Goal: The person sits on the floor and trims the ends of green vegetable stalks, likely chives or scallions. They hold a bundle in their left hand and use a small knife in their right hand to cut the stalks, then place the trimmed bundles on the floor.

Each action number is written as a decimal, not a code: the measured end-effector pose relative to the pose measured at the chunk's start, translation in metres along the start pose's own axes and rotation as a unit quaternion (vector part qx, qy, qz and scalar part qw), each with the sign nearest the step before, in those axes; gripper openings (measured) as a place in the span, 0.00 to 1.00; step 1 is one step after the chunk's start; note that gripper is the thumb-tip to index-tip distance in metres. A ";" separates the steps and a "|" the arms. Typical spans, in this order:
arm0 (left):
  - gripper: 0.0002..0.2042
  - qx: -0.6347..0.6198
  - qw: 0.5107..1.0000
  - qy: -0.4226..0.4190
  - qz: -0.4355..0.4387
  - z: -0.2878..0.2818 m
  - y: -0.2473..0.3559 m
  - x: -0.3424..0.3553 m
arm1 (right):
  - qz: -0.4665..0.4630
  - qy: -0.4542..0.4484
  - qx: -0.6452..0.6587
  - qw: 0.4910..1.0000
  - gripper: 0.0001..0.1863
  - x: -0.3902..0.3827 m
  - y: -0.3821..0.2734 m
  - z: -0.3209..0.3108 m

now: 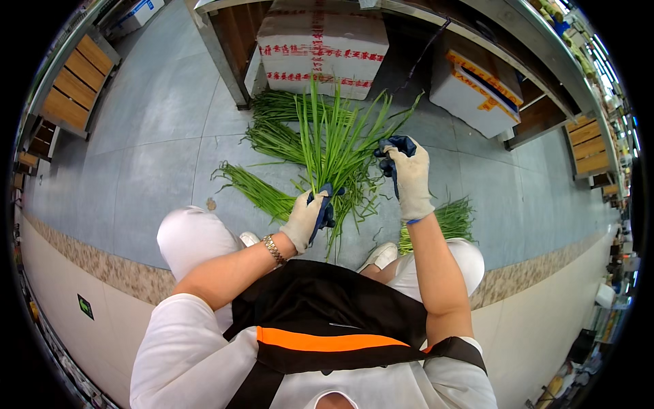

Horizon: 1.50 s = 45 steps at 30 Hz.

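My left hand (308,217), in a white glove with a dark blue palm, is closed around the lower end of a fanned bunch of green chives (328,140). The long leaves point up and away from me. To the right of the bunch, my right hand (410,178) is raised in a matching glove. Its fingers are curled together by the leaf tips; whatever they pinch is too small to make out. Behind the held bunch lie bundles of chives (272,138) on the floor. Another bundle (255,191) lies left of my left hand, and a further pile (455,219) is beside my right knee.
Loose leaf scraps (364,198) are scattered on the grey tiled floor (163,170) between my feet. A white foam box (323,48) with red print stands under the table ahead. A second foam box (470,95) with orange tape is to its right. A metal table leg (221,58) stands ahead-left.
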State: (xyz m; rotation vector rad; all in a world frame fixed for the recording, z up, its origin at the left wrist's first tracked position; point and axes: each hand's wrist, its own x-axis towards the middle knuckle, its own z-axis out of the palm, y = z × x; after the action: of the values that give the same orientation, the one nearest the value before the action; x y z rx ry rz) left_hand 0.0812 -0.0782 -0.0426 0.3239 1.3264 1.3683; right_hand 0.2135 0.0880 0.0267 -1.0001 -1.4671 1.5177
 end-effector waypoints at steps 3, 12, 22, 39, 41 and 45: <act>0.11 -0.020 1.000 -0.002 0.009 -0.001 -0.001 0.001 | 0.062 -0.006 0.038 0.997 0.03 0.002 0.000 -0.004; 0.10 0.007 0.998 0.038 0.054 -0.011 -0.013 0.012 | 0.234 -0.094 0.158 0.955 0.06 0.001 -0.011 -0.022; 0.11 0.062 0.995 0.055 0.057 -0.016 -0.017 0.015 | 0.078 -0.075 0.013 0.994 0.04 -0.003 0.000 -0.023; 0.07 0.031 0.992 0.071 0.097 -0.009 0.003 0.008 | 0.198 -0.230 0.056 0.951 0.07 -0.016 -0.015 -0.021; 0.06 0.031 0.993 0.064 0.095 -0.009 0.005 0.008 | 0.177 -0.241 0.023 0.954 0.07 -0.016 -0.006 -0.020; 0.08 0.023 0.994 0.051 0.097 -0.008 0.005 0.005 | 0.160 -0.268 -0.015 0.950 0.07 -0.022 -0.012 -0.009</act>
State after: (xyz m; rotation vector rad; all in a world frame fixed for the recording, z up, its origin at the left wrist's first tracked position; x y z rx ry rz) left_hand 0.0705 -0.0771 -0.0440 0.4290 1.4413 1.5351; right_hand 0.2306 0.0714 0.0386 -0.9156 -1.7578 2.1303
